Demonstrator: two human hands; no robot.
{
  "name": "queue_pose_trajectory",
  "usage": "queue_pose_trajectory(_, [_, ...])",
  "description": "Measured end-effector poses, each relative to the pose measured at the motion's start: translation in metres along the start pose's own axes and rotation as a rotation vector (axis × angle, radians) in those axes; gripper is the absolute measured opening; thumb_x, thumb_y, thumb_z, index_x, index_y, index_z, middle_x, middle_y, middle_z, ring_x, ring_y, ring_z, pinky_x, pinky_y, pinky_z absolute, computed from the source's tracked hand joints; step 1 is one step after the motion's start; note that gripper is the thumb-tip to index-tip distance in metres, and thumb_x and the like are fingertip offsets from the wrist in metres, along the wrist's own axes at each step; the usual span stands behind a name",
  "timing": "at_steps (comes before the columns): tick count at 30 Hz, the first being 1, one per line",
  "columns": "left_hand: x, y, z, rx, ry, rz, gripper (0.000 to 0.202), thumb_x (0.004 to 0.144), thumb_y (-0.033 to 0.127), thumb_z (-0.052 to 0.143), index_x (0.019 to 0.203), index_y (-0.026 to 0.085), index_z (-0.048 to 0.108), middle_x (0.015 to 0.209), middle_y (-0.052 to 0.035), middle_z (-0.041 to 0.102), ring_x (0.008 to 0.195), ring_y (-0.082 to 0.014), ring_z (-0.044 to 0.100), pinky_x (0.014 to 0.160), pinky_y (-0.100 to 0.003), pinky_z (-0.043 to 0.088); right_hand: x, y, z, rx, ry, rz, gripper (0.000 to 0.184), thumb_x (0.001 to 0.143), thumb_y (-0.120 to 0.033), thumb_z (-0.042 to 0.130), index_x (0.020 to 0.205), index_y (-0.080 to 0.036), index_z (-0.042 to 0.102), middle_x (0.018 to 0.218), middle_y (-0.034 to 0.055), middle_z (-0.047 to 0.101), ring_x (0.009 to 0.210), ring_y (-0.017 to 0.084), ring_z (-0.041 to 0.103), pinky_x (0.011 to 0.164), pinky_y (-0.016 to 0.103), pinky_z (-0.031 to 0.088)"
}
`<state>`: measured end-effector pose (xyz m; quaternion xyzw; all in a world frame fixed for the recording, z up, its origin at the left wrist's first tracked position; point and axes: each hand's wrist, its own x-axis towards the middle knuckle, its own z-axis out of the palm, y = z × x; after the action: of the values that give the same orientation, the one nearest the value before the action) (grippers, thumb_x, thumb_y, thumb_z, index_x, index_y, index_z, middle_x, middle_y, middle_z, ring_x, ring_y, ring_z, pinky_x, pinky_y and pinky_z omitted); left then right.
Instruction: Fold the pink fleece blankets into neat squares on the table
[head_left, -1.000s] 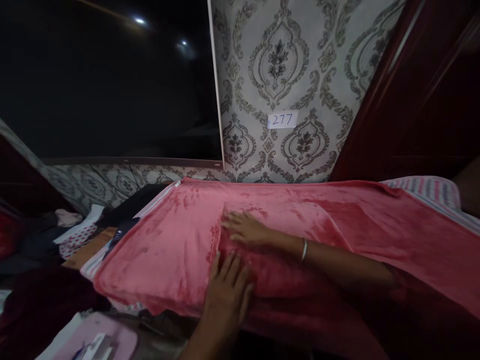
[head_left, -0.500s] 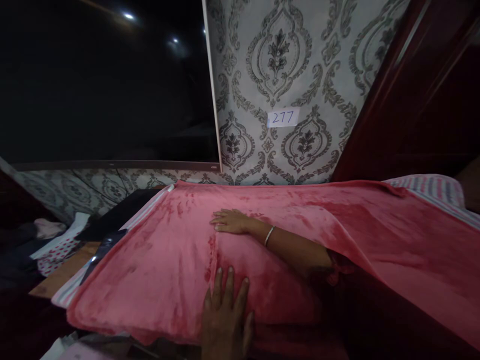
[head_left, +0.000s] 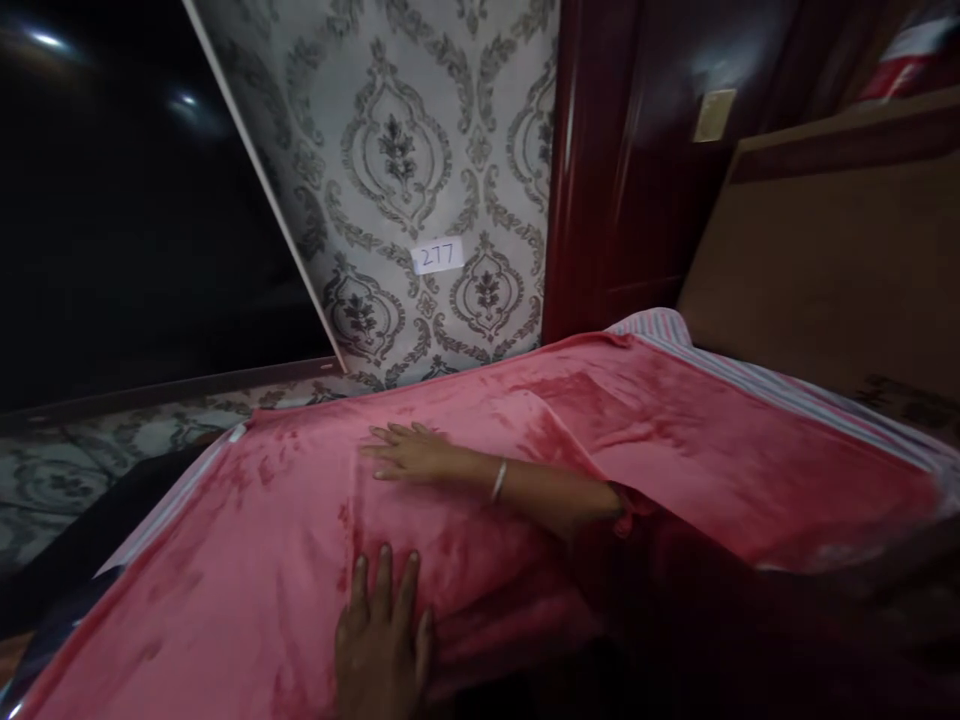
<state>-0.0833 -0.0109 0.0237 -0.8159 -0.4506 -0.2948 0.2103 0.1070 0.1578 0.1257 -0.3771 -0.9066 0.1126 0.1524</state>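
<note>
A pink plush blanket [head_left: 247, 560] lies spread over a raised surface, with a fold running down its middle. My left hand [head_left: 382, 640] rests flat on the near side of the fold, fingers stretched out and pointing away from me. My right hand [head_left: 409, 455], a thin bangle on its wrist, lies flat farther back on the blanket with the fingers spread toward the left. Its forearm comes out from under a raised flap of the blanket [head_left: 675, 440] on the right. Neither hand holds anything.
A striped sheet [head_left: 750, 375] shows beneath the blanket's far right edge. Behind stands a patterned wall panel [head_left: 420, 150] with a paper label reading 277 [head_left: 438, 256], a dark screen [head_left: 112, 250] at left, a dark red wooden post [head_left: 592, 180] and a brown board [head_left: 825, 260] at right.
The view has swung to the right and the clutter at left has left the picture. My right hand slid farther back along the fold; my left hand stays flat on the near part.
</note>
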Motion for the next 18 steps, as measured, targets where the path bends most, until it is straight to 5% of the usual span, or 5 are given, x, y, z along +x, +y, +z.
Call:
queue_pose_trajectory(5, [0.014,-0.007,-0.017,0.092,-0.067,0.040,0.043,0.089,0.030,0.053,0.131,0.024,0.062,0.138,-0.0141,0.059,0.129,-0.0386,0.050,0.107,-0.068,0.029,-0.136,-0.007,-0.030,-0.037,0.062,0.174,0.055,0.100,-0.055,0.039,0.149,-0.031,0.043,0.158,0.0079,0.034,0.146,0.028,0.028,0.119,0.055,0.013])
queue_pose_trajectory(9, [0.066,0.012,-0.032,-0.160,-0.136,0.210,0.042,0.096,0.027,0.040,0.133,0.027,0.060,0.131,-0.0070,0.066,0.122,-0.0241,0.059,0.111,-0.049,0.038,-0.228,-0.003,-0.026,-0.091,0.117,0.231,0.052,0.101,-0.052,0.038,0.147,-0.031,0.046,0.157,0.0069,0.036,0.148,0.028,0.024,0.120,0.056,0.011])
queue_pose_trajectory(12, [0.131,0.044,-0.020,-0.450,-0.415,0.368,0.050,0.100,0.027,0.030,0.148,0.027,0.042,0.149,-0.0045,0.050,0.136,-0.0165,0.047,0.115,-0.040,0.036,-0.256,-0.003,-0.013,-0.136,0.137,0.183,0.056,0.099,-0.054,0.041,0.151,-0.034,0.036,0.161,0.0045,0.028,0.150,0.028,0.015,0.120,0.059,0.008])
queue_pose_trajectory(15, [0.196,0.076,0.017,-0.595,-0.698,0.518,0.050,0.101,0.036,0.030,0.151,0.030,0.037,0.156,-0.0031,0.040,0.145,-0.0176,0.034,0.120,-0.046,0.025,-0.260,-0.003,0.001,-0.145,0.172,0.171,0.059,0.097,-0.054,0.046,0.152,-0.037,0.033,0.160,0.0034,0.030,0.151,0.029,0.013,0.119,0.060,0.008])
queue_pose_trajectory(18, [0.239,0.099,0.058,-0.599,-0.793,0.623,0.054,0.100,0.044,0.032,0.151,0.028,0.035,0.159,-0.0063,0.033,0.149,-0.0229,0.025,0.121,-0.057,0.011,-0.258,0.000,0.013,-0.099,0.177,0.203,0.057,0.097,-0.052,0.048,0.151,-0.039,0.035,0.159,0.0019,0.033,0.150,0.029,0.016,0.119,0.060,0.012])
